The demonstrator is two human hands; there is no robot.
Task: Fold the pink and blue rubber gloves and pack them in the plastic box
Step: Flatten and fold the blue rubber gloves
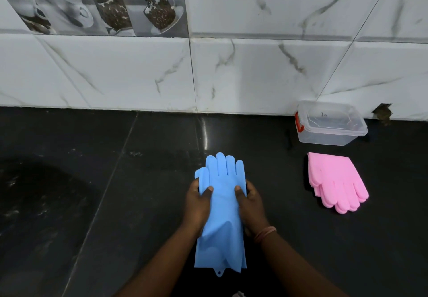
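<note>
The blue rubber gloves (222, 206) lie stacked lengthwise on the black counter, fingers pointing toward the wall, cuffs toward me. My left hand (198, 206) grips their left edge, thumb on top and fingers underneath. My right hand (251, 206) grips the right edge the same way. The pink rubber gloves (335, 179) lie stacked flat to the right, fingers pointing toward me. Behind them by the wall stands the clear plastic box (330, 126) with a red latch on its left side; I cannot tell whether a lid is on it.
The black stone counter (139, 180) meets a white marble-tiled wall (231, 71). A wet smear darkens the counter at the left (39, 192). A small hole breaks the wall tile right of the box (383, 112).
</note>
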